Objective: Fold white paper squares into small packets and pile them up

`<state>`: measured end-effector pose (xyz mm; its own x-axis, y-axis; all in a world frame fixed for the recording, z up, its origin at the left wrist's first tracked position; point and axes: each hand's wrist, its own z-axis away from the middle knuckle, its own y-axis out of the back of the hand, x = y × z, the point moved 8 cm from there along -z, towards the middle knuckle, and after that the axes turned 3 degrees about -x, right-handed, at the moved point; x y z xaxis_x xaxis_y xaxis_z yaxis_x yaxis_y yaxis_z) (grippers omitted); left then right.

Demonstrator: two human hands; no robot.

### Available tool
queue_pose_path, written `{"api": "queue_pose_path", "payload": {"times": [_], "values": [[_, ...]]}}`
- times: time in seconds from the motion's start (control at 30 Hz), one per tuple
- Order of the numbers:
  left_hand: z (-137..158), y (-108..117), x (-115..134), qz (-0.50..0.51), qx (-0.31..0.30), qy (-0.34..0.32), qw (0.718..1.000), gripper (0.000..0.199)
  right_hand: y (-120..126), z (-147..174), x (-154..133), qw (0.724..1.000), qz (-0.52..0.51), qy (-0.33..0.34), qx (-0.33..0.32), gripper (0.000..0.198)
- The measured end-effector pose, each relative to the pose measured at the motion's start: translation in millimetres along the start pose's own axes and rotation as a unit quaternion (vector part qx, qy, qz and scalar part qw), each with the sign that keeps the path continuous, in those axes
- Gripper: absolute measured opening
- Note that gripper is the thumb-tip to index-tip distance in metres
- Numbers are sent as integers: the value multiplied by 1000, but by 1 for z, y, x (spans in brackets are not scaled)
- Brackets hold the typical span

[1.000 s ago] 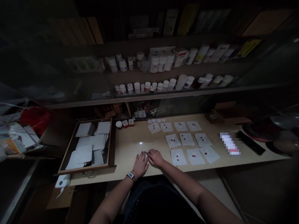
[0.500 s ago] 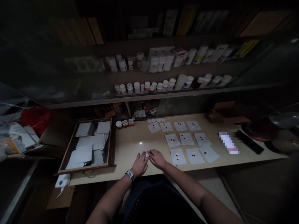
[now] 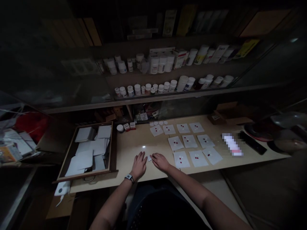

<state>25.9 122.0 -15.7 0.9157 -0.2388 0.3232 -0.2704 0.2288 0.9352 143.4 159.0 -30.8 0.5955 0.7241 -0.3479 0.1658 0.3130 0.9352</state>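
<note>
A small folded white paper packet (image 3: 149,158) lies on the table between my two hands. My left hand (image 3: 139,166) rests on the tabletop just left of it, fingers stretched out and holding nothing. From the other side, the fingertips of my right hand (image 3: 160,162) close on the packet's right edge; part of the packet is hidden under them. To the right, rows of white paper squares (image 3: 181,159) lie flat, each bearing a few red and white pills. Several small folded white packets (image 3: 156,123) stand in a row at the back of the table.
At the left, an open wooden drawer (image 3: 111,150) holds stacks of white paper. A jar (image 3: 120,128) and two small boxes (image 3: 129,126) stand at the back. Shelves above hold bottles (image 3: 137,89). A black phone (image 3: 253,142) and an open cardboard box (image 3: 230,115) are at the right.
My left hand has moved left, off the folded packet, and its fingers have spread. My right hand stays at the packet. The whole view has shifted slightly.
</note>
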Motion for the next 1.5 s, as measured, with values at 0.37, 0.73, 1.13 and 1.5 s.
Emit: {"api": "queue_pose_path", "payload": {"times": [0.37,0.73,1.13,1.5], "values": [[-13,8,-11,-19,-116,-96,988,67,-3,2,5,998,17,47,-25,43],[-26,7,-21,16,-151,-44,987,62,-2,1,9,994,19,83,-65,52],[-11,-7,5,-10,-85,-155,984,49,4,3,6,993,35,108,-44,50],[-28,6,23,-36,8,-49,998,19,-4,6,-4,1000,7,7,15,42]]}}
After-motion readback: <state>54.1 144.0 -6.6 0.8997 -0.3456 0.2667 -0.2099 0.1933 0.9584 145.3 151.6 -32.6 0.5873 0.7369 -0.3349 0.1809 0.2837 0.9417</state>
